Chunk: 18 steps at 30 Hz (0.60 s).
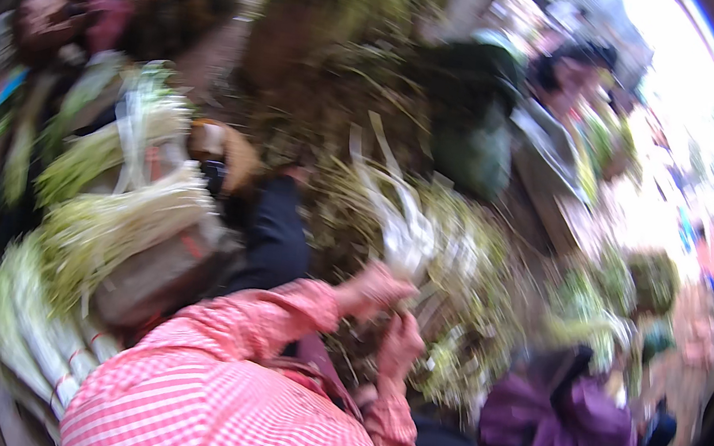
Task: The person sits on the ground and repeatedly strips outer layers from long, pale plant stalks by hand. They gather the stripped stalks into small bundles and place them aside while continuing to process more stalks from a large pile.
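Note:
My left hand is closed around the lower end of a bunch of pale stalks. Two long whitish strips stick out from its far end. Just below, my right hand has its fingers bent and pinched close to the bunch's near end. Blur hides whether anything sits between those fingertips. Under and beyond both hands spreads a heap of loose yellow-green stalks mixed with dry, straw-like pieces.
On my left, pale bundled greens lie on a grey block-like support. White-stemmed bundles with red ties are nearby. A purple cloth-like item is at right. A person is beyond, and large grassy heaps stand ahead.

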Tool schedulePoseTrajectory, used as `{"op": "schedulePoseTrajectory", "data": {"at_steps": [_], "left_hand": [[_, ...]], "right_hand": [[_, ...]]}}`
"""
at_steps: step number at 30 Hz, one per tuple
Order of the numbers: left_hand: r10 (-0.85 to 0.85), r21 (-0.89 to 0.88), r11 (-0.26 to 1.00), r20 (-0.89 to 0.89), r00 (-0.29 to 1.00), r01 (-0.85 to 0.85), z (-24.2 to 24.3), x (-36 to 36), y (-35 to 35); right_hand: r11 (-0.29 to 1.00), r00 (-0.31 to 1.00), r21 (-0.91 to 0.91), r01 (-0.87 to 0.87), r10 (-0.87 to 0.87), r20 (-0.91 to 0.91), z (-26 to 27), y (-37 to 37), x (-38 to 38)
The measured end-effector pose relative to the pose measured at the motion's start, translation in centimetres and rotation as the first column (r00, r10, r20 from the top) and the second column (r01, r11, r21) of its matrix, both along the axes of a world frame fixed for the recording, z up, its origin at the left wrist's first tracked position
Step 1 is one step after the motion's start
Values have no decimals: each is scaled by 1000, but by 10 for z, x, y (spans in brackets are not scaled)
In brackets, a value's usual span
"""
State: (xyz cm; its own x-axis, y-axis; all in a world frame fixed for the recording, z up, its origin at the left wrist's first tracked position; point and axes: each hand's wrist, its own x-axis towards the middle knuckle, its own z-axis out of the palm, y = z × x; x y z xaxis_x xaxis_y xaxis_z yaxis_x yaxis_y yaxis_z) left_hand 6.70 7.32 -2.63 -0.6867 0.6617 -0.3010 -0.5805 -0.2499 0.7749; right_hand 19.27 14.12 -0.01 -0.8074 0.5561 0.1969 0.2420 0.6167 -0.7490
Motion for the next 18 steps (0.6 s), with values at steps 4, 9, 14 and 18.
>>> {"op": "schedulePoseTrajectory", "data": {"at_steps": [4, 9, 14, 18], "left_hand": [[-105, 40, 994, 11, 994, 105, 16, 4, -4], [-88, 58, 994, -5, 996, 88, 21, 5, -23], [44, 106, 994, -87, 995, -35, 24, -25, -29], [207, 115, 972, -7, 978, -205, 25, -52, -40]], "right_hand": [[312, 993, -949, -54, -87, -85, -24, 17, -2], [42, 879, -952, -305, -371, -298, -16, 25, -17], [245, 917, -924, -294, -202, -345, 6, 15, -8], [677, 959, -714, -181, 282, 25, 27, 13, 3]]}}
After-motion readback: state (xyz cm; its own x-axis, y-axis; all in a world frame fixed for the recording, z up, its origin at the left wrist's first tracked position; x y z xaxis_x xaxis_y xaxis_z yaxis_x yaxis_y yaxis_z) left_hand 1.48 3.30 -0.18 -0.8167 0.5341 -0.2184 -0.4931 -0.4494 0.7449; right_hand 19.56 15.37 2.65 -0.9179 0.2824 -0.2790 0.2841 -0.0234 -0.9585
